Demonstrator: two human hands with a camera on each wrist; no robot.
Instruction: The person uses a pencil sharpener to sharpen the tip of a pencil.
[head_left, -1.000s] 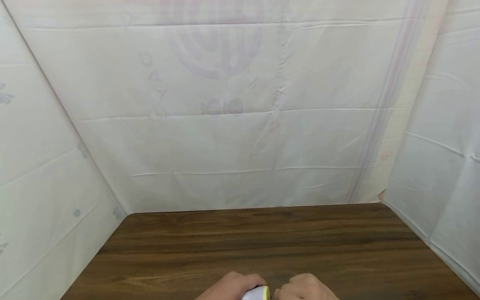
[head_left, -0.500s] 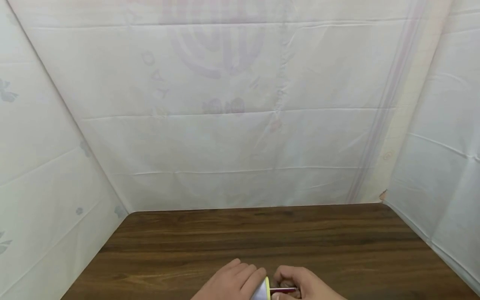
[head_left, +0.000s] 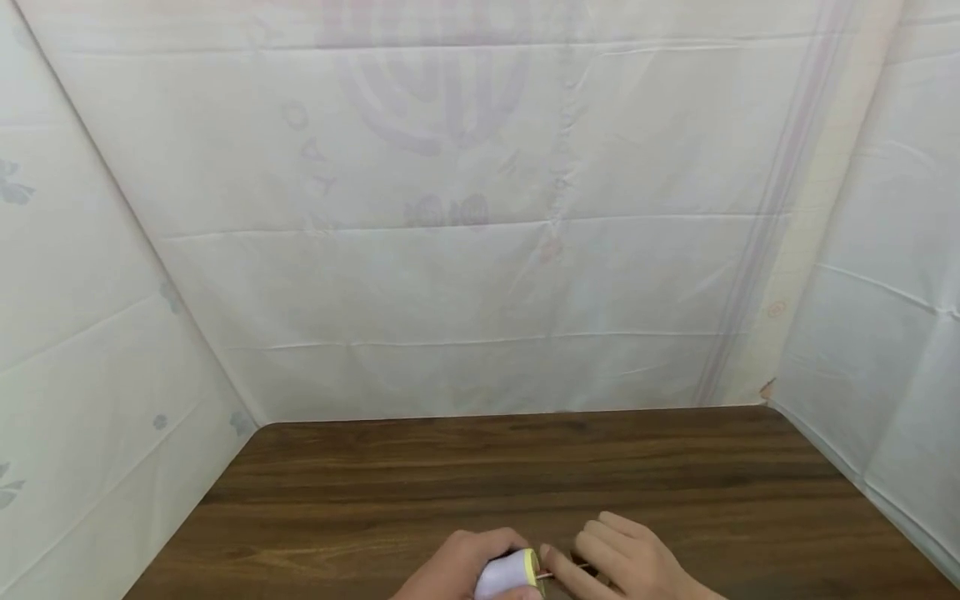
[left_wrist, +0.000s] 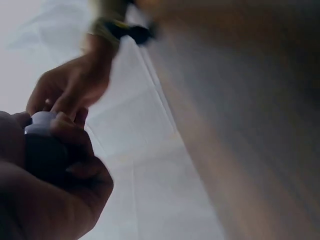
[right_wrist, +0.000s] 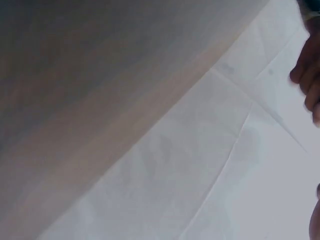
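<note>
In the head view, my left hand (head_left: 453, 568) grips a pale lavender cylinder (head_left: 501, 574) with a yellow rim facing right. From that rimmed end juts a thin dark reddish rod (head_left: 546, 575). My right hand (head_left: 633, 557) has its fingers on the rod, close to the rim; part of the rod is hidden among them. The left wrist view shows the cylinder (left_wrist: 44, 120) in shadow inside the left hand, the right hand's fingers meeting its far end. Only the edge of a hand (right_wrist: 309, 80) shows in the right wrist view; the rod is out of sight there.
Both hands are over the near edge of a dark wood-grain table (head_left: 450, 475). White printed sheeting (head_left: 450, 292) hangs behind it, with more sheeting along the left and right sides. A dark band (left_wrist: 132, 32) circles the right wrist.
The right hand, earlier curled beside the cylinder and then around the rod, now has its fingers more spread along it. The left hand has turned, showing more of the cylinder, its rimmed end tilted up.
</note>
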